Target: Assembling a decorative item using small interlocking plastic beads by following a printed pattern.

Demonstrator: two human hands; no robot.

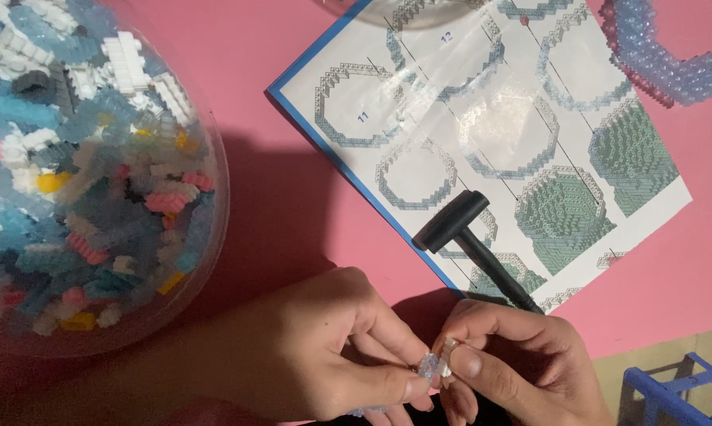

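A clear round bowl (206, 229) heaped with tiny glossy bricks sits at far left on the pink table (293, 221). The left hand (324, 347) and right hand (513, 355) pinch a small translucent brick piece (436, 366) between closed fingers; such slick, studded plastic could slip. A black hammer (466, 233) lies on the instruction sheet (490, 134).

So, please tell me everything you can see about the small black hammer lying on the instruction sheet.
The black hammer is small and matte, probably plastic or rubber. Its short cylindrical head lies on the lower left part of the instruction sheet, near the blue border. The thin ribbed handle runs diagonally down to the right and disappears behind the right hand. It lies flat; whether the hand touches it cannot be told.
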